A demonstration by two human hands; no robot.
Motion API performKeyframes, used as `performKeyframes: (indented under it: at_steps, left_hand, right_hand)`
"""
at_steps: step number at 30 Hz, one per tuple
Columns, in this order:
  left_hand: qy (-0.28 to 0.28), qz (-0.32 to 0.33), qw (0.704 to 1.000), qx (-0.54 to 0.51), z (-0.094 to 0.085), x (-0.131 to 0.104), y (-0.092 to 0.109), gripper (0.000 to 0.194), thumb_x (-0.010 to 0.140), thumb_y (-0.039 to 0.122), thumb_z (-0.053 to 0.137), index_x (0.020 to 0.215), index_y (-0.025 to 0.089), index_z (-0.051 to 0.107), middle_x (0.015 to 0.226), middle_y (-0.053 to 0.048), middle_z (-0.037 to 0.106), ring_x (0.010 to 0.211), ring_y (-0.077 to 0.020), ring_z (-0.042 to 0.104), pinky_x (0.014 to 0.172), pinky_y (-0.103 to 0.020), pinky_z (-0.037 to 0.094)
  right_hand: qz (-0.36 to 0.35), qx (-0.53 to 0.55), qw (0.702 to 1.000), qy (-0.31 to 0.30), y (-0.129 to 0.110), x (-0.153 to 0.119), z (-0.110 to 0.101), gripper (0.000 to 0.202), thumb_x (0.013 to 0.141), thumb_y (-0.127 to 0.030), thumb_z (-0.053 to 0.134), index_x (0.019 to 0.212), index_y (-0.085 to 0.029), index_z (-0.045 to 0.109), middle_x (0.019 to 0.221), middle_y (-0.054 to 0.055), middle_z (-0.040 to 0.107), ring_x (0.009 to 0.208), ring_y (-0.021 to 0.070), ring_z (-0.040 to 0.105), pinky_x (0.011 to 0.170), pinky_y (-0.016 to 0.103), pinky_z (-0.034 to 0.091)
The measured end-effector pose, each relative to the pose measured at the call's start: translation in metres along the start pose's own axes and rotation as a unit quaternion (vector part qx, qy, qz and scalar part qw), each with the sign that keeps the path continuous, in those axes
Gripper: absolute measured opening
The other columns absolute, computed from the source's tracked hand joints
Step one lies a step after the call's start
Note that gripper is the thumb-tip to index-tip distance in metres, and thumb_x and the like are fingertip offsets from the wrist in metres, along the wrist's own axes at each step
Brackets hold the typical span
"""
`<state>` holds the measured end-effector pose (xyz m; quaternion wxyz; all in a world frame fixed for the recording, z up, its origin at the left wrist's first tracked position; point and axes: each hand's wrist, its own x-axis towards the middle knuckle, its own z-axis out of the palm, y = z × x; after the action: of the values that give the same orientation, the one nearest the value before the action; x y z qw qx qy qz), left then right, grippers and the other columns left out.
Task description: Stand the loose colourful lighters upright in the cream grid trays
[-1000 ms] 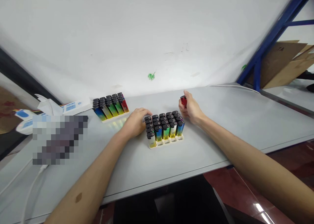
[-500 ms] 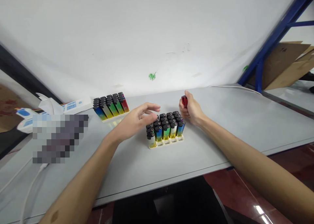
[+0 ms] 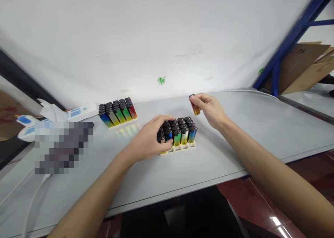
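Observation:
My right hand point(image 3: 212, 107) pinches a red and gold lighter point(image 3: 195, 107) by its black top, held up tilted behind the rack's right end. A cream rack point(image 3: 185, 147) full of upright lighters stands on the table; the front row shows blue, green and silver bodies point(image 3: 177, 137) with black tops. My left hand point(image 3: 152, 137) is wrapped round the left end of this rack and its lighters, thumb in front and fingers behind. It hides the leftmost lighters in part. Several slots along the rack's front edge hold no lighter.
A second rack of lighters point(image 3: 117, 116) stands at the back left near the wall. Left of it lie a white power strip point(image 3: 82, 112), cables and a blurred dark object point(image 3: 64, 147). Cardboard point(image 3: 300, 67) leans beyond a blue metal frame point(image 3: 275, 78) at right.
My left hand has come down from above onto the rack's left end. My right hand has turned its lighter from inside the fist to a fingertip pinch, showing more of the body.

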<state>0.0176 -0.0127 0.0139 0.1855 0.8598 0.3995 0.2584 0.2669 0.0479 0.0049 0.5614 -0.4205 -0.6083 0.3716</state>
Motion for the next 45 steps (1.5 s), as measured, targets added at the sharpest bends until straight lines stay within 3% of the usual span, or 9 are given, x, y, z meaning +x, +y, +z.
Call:
performKeyframes:
  at_steps: [6, 13, 17, 20, 24, 27, 34, 39, 45]
  left_hand:
    - [0.047, -0.008, 0.999, -0.016, 0.011, 0.002, -0.008, 0.058, 0.079, 0.023, 0.066, 0.134, 0.024, 0.048, 0.13, -0.007, 0.059, 0.114, -0.0249, 0.06, 0.092, -0.035, 0.051]
    - [0.007, -0.036, 0.987, -0.159, 0.016, -0.002, -0.021, 0.106, 0.074, 0.037, 0.08, 0.151, 0.035, 0.007, 0.15, -0.015, 0.034, 0.119, -0.0268, 0.057, 0.089, -0.038, 0.056]
    - [-0.037, -0.05, 0.973, -0.221, 0.014, -0.002, -0.027, 0.132, 0.062, 0.039, 0.092, 0.153, 0.037, -0.004, 0.144, -0.018, 0.035, 0.12, -0.0318, 0.056, 0.099, -0.05, 0.05]
    - [-0.042, -0.084, 0.958, -0.272, 0.017, -0.002, -0.028, 0.138, 0.063, 0.039, 0.092, 0.153, 0.04, -0.013, 0.142, -0.018, 0.035, 0.11, -0.0285, 0.061, 0.089, -0.048, 0.054]
    - [-0.036, -0.094, 0.943, -0.318, 0.021, -0.002, -0.026, 0.136, 0.066, 0.038, 0.09, 0.153, 0.043, -0.014, 0.141, -0.017, 0.037, 0.099, -0.0228, 0.063, 0.076, -0.038, 0.057]
    - [-0.032, -0.095, 0.949, -0.3, 0.02, -0.002, -0.024, 0.134, 0.067, 0.037, 0.09, 0.153, 0.041, -0.012, 0.139, -0.017, 0.039, 0.096, -0.021, 0.063, 0.074, -0.036, 0.056]
    - [0.002, -0.083, 0.968, -0.236, 0.017, -0.001, -0.019, 0.122, 0.07, 0.034, 0.086, 0.154, 0.035, -0.001, 0.124, -0.01, 0.05, 0.097, -0.0213, 0.062, 0.081, -0.037, 0.054]
    - [0.001, -0.09, 0.971, -0.22, 0.015, 0.0, -0.019, 0.118, 0.069, 0.037, 0.085, 0.154, 0.035, 0.003, 0.124, -0.01, 0.05, 0.091, -0.0202, 0.064, 0.078, -0.037, 0.054]
    - [0.006, -0.092, 0.973, -0.211, 0.012, 0.002, -0.028, 0.119, 0.069, 0.039, 0.085, 0.154, 0.033, 0.003, 0.123, -0.009, 0.053, 0.1, -0.0236, 0.064, 0.088, -0.041, 0.053]
  right_hand:
    - [-0.085, 0.045, 0.994, 0.053, -0.019, 0.0, -0.014, 0.026, 0.083, -0.047, 0.073, 0.098, -0.027, 0.067, 0.082, -0.001, 0.062, 0.069, 0.0132, 0.06, 0.065, 0.031, 0.053]
    - [-0.164, -0.03, 0.984, -0.059, -0.035, -0.028, 0.009, 0.024, 0.081, -0.045, 0.079, 0.093, -0.027, 0.071, 0.086, 0.002, 0.069, 0.08, 0.0187, 0.066, 0.074, 0.037, 0.056]
    - [-0.29, -0.189, 0.929, -0.131, -0.032, -0.047, 0.03, 0.021, 0.078, -0.035, 0.083, 0.093, -0.024, 0.074, 0.084, 0.004, 0.071, 0.087, 0.0219, 0.062, 0.078, 0.039, 0.053]
    - [-0.374, -0.268, 0.877, -0.139, -0.025, -0.052, 0.039, 0.019, 0.081, -0.035, 0.081, 0.092, -0.021, 0.074, 0.084, 0.006, 0.069, 0.086, 0.0222, 0.056, 0.077, 0.039, 0.049]
    - [-0.4, -0.342, 0.841, -0.126, -0.019, -0.051, 0.041, 0.022, 0.085, -0.042, 0.076, 0.09, -0.02, 0.074, 0.091, 0.009, 0.063, 0.083, 0.0214, 0.05, 0.073, 0.037, 0.045]
    - [-0.404, -0.343, 0.838, -0.133, -0.02, -0.051, 0.04, 0.026, 0.085, -0.045, 0.075, 0.091, -0.02, 0.072, 0.093, 0.008, 0.062, 0.085, 0.0213, 0.051, 0.075, 0.038, 0.045]
    - [-0.32, -0.295, 0.897, -0.076, -0.021, -0.039, 0.027, 0.026, 0.097, -0.045, 0.058, 0.103, -0.021, 0.067, 0.101, 0.008, 0.067, 0.098, 0.0241, 0.058, 0.087, 0.042, 0.048]
    - [-0.14, -0.174, 0.958, -0.18, -0.003, -0.031, 0.022, 0.051, 0.094, -0.063, 0.052, 0.127, -0.024, 0.055, 0.13, 0.011, 0.065, 0.121, 0.0275, 0.06, 0.101, 0.046, 0.047]
    - [-0.029, -0.03, 0.975, -0.218, 0.011, -0.028, 0.028, 0.078, 0.079, -0.064, 0.073, 0.139, -0.025, 0.042, 0.126, 0.012, 0.065, 0.114, 0.0268, 0.065, 0.099, 0.044, 0.05]
